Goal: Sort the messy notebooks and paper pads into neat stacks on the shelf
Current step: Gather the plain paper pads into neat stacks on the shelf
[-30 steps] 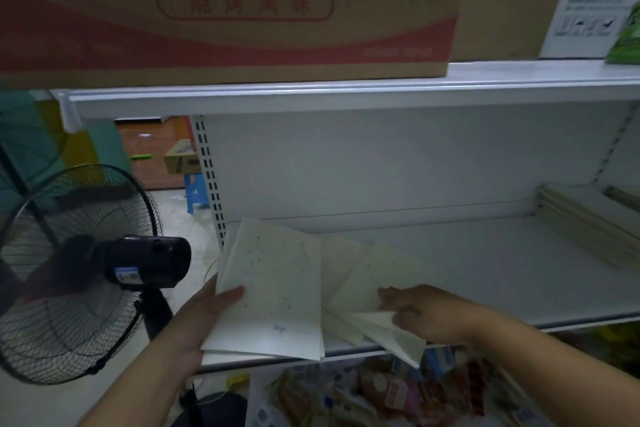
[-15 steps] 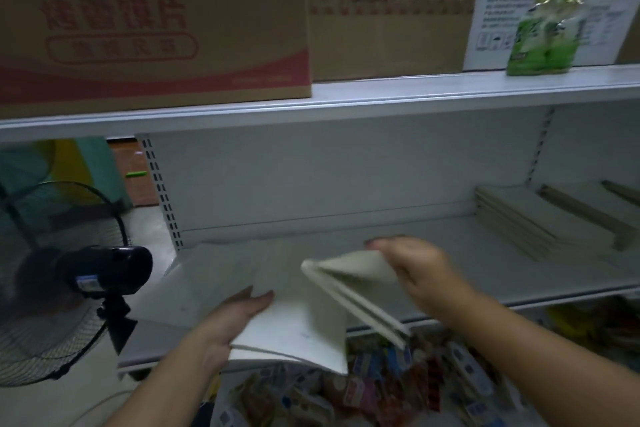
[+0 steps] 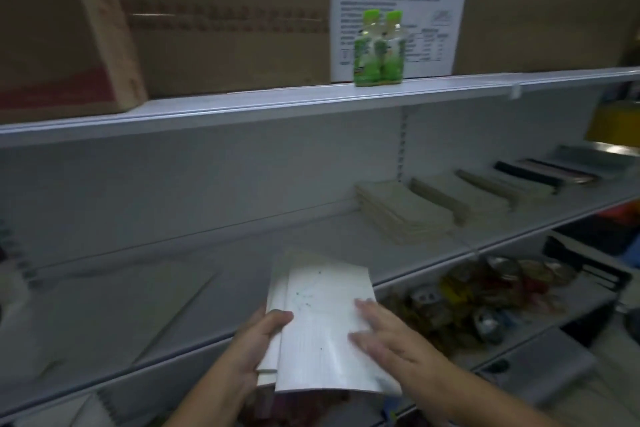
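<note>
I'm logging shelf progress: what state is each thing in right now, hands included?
Bundle of white paper notebooks: gathered, held at the shelf's front edge, edges uneven.
Left hand: grips the bundle's left edge.
Right hand: flat on the top cover, fingers straight.
Beige paper pad stacks: piled neatly on the white metal shelf, at right.
Pair of green plastic bottles: upright on the upper shelf.

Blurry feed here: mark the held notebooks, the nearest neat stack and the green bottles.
Held notebooks (image 3: 322, 333): head view, top white cover.
Nearest neat stack (image 3: 401, 215): head view, top notebook's cover.
Green bottles (image 3: 367, 52): head view, left bottle's body.
</note>
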Motion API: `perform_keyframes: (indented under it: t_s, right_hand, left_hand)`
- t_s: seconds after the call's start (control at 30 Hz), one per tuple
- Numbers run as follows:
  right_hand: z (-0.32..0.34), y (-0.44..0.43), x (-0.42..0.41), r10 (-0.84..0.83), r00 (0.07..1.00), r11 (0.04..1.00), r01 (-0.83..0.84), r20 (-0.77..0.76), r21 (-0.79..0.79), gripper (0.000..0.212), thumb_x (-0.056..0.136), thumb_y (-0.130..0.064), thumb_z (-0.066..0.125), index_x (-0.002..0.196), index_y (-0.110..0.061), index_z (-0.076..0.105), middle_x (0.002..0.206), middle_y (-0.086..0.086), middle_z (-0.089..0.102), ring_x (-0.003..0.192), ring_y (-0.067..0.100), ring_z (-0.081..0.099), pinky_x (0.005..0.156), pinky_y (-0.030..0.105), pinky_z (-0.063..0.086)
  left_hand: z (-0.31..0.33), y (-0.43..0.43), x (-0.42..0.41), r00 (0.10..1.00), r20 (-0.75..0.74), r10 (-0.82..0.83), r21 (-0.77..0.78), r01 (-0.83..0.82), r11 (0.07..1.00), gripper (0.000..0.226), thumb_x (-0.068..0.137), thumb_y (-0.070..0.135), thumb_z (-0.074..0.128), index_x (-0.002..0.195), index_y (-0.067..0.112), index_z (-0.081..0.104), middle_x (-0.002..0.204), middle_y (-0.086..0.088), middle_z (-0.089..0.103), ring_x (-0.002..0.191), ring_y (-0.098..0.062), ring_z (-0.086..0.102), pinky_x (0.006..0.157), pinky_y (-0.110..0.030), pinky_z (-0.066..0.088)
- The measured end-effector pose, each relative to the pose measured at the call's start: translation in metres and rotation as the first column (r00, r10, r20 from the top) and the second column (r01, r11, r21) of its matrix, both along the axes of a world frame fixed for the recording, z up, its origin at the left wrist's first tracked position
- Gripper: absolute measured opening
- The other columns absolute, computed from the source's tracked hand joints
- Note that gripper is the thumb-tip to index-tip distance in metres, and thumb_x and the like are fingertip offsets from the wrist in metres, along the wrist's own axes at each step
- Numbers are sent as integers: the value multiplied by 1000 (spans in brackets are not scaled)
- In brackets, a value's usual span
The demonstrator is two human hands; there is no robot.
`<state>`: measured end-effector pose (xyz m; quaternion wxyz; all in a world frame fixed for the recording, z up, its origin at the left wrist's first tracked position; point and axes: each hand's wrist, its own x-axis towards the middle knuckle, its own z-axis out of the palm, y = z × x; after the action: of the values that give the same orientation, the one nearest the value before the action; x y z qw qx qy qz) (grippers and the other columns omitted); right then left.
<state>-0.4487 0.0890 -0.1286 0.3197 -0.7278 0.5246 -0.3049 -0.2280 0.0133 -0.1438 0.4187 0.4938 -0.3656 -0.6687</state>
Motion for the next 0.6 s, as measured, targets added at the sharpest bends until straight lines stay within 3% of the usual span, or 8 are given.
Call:
perform_keyframes:
  t_s: [0.07, 0.1, 0.17, 0.23, 0.33, 0.43, 0.6]
  right_hand:
    - [0, 5, -25, -290, 943, 944, 254, 164, 211, 84, 81, -68, 50, 149, -28, 22, 152, -23, 4, 145, 3, 7, 115, 27, 24]
    - [3, 5, -38, -422, 873, 871, 317, 244, 375, 79, 88, -52, 55, 151, -25, 15, 155, -12, 14, 142, 13, 23, 104, 30, 39]
    - [6, 1, -63, -552, 723, 776, 263, 415, 573, 62, 93, -26, 57, 147, -18, 27, 138, 2, 51, 116, 23, 58, 76, 31, 52]
    - [7, 6, -86, -609, 631, 768, 317, 481, 556, 42, 93, -12, 57, 133, -15, 46, 114, 7, 66, 94, 26, 67, 67, 32, 52]
    - [10, 11, -125, -654, 516, 756, 450, 553, 475, 38, 90, 2, 56, 122, -17, 54, 108, 10, 68, 92, 29, 67, 62, 29, 54]
    - [17, 11, -160, -666, 515, 745, 501, 540, 440, 39, 91, 3, 53, 117, -26, 57, 105, 7, 71, 90, 30, 69, 66, 33, 55]
    - [35, -12, -217, -669, 515, 741, 522, 536, 423, 42, 93, 6, 44, 105, -32, 60, 93, 2, 75, 82, 29, 72, 63, 35, 55]
  left_hand:
    - [2, 1, -30, 999, 8, -35, -34, 36, 999, 19, 88, 3, 54, 107, 5, 58, 88, -20, 71, 82, -38, 66, 71, -42, 54]
    - [3, 3, -47, 998, -10, -64, -38, 63, 997, 24, 89, 3, 53, 112, 6, 58, 95, -21, 70, 87, -38, 66, 72, -43, 54]
    - [9, 6, -82, 991, -35, -129, -45, 128, 991, 30, 89, 4, 52, 118, 9, 57, 104, -21, 69, 94, -39, 66, 74, -43, 55]
    - [12, 7, -115, 981, -37, -192, -77, 189, 979, 33, 89, 4, 51, 121, 12, 57, 105, -18, 70, 95, -38, 67, 74, -41, 55]
    - [18, 3, -159, 953, -45, -298, -120, 291, 949, 31, 91, 9, 53, 121, 16, 57, 103, -15, 72, 94, -36, 68, 82, -46, 55]
    - [28, -4, -205, 914, -70, -400, -144, 387, 911, 30, 93, 16, 54, 123, 19, 54, 106, -12, 72, 96, -33, 69, 86, -48, 54]
    - [46, -33, -270, 875, -70, -480, -126, 469, 874, 25, 95, 14, 52, 120, 16, 55, 107, -10, 71, 93, -27, 70, 76, -39, 58]
